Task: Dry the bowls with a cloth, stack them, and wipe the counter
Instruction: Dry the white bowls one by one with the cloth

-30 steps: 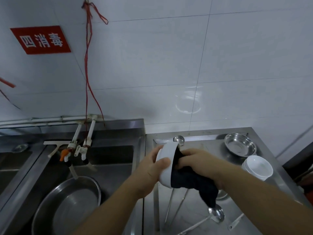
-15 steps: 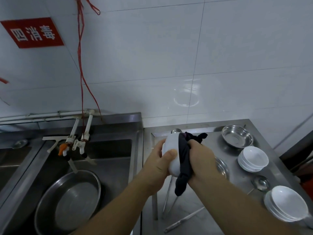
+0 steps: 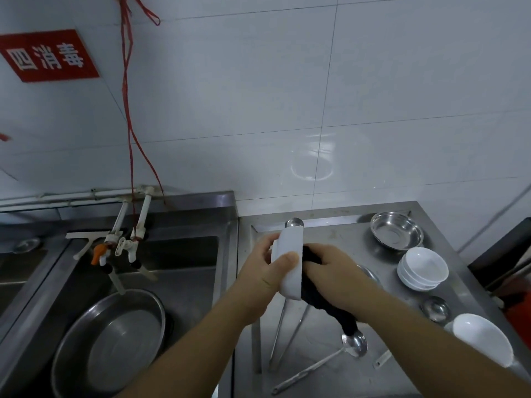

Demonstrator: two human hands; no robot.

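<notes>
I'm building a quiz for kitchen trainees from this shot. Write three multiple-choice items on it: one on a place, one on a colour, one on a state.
1. Where does the large steel basin lie?
A. in the sink
B. on the counter
C. on the white bowl stack

2. What colour is the cloth?
A. white
B. red
C. black

3. How is the held bowl oriented?
A. flat on the counter
B. tipped on edge, held up in the air
C. upside down on the stack

Answers:
1 A, it sits in the sink below the taps.
2 C, dark fabric hangs below the right hand.
3 B, the left hand grips its outer side while the right hand presses the cloth into it.
</notes>
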